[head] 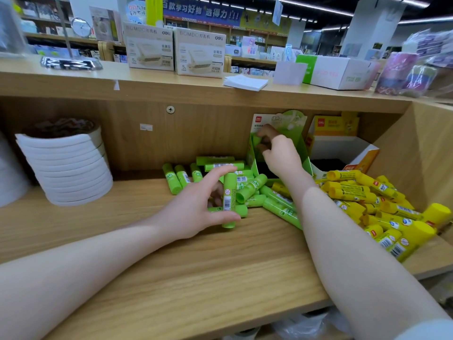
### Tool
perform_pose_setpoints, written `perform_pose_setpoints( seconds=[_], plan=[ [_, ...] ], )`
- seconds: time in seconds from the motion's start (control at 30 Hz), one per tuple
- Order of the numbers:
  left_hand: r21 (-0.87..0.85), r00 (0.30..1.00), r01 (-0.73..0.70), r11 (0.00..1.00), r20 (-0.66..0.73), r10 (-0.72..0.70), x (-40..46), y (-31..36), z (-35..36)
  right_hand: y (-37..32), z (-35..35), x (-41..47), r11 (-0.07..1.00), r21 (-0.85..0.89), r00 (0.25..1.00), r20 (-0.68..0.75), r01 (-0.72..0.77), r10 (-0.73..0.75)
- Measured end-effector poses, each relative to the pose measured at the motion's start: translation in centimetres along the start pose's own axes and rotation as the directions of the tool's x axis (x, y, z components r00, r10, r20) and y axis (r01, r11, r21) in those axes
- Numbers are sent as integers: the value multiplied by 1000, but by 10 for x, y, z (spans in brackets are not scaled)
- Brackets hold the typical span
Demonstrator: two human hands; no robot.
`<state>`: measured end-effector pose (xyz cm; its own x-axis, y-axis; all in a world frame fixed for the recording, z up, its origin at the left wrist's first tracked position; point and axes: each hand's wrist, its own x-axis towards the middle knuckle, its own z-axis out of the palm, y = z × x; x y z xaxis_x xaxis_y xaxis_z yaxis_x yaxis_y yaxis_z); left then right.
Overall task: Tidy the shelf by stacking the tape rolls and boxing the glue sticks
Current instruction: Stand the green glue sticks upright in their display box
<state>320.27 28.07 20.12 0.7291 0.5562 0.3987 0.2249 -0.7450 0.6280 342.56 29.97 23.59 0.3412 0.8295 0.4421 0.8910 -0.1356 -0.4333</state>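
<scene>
My left hand [196,207] grips an upright green glue stick [229,200] between thumb and fingers, just above the shelf board. Behind it lies a pile of several green glue sticks [245,180]. My right hand [277,153] reaches into the green display box [302,146] and holds another green glue stick [256,141] at the box's left wall. A heap of yellow glue sticks [382,207] lies to the right, in front of an open yellow-and-white box [343,148]. A leaning stack of white tape rolls [66,165] stands at the left.
The wooden shelf board [171,261] runs under a counter top [73,82] carrying two hole-punch boxes [174,50], a pad of white paper [245,82] and a green-white carton [335,69]. The shelf's right wall [429,148] closes in beside the yellow heap.
</scene>
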Motion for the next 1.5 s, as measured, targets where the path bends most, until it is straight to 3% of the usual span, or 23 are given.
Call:
perform_pose_setpoints(
  seconds=[0.23, 0.43, 0.5, 0.57, 0.73, 0.9, 1.07, 1.13, 1.2, 1.33, 1.5],
  plan=[
    [15, 999, 32, 999, -14, -32, -1, 1, 2, -10, -7, -8, 972, -236, 999, 29, -9, 16],
    [103, 997, 80, 991, -4, -80, 2, 5, 4, -19, -29, -10, 997, -22, 976, 206, -68, 71],
    [129, 996, 95, 987, -13, -94, 3, 6, 5, -22, -31, -18, 991, 42, 974, 196, -126, 115],
    [129, 995, 102, 986, -26, -100, 3, 5, 7, -24, -31, -28, 984, 14, 968, 181, -180, 174],
    [97, 995, 94, 991, -40, -90, 4, 4, 9, -31, -30, -46, 949, -213, 888, 351, -234, 298],
    [6, 994, 106, 994, -32, -106, 3, 7, 6, -34, -31, -54, 961, -5, 883, 395, -275, 255],
    [-47, 992, 128, 991, -7, -128, 1, 8, 4, -31, -28, -52, 912, 219, 911, 310, -346, 271],
    [1, 990, 136, 991, -33, -135, -1, 9, 4, -27, -31, -47, 859, 358, 927, 221, -368, 305],
    [8, 990, 127, 992, -63, -127, -4, 9, 3, -20, -35, -42, 840, 459, 953, 62, -291, 297],
    [-147, 986, 27, 989, -159, -51, -2, 15, -4, -14, -33, -31, 947, 307, 955, -240, -97, 175],
    [-220, 965, 3, 975, -256, -61, 13, 20, -18, -8, -15, -16, 978, 134, 961, -208, -158, 183]
  ],
)
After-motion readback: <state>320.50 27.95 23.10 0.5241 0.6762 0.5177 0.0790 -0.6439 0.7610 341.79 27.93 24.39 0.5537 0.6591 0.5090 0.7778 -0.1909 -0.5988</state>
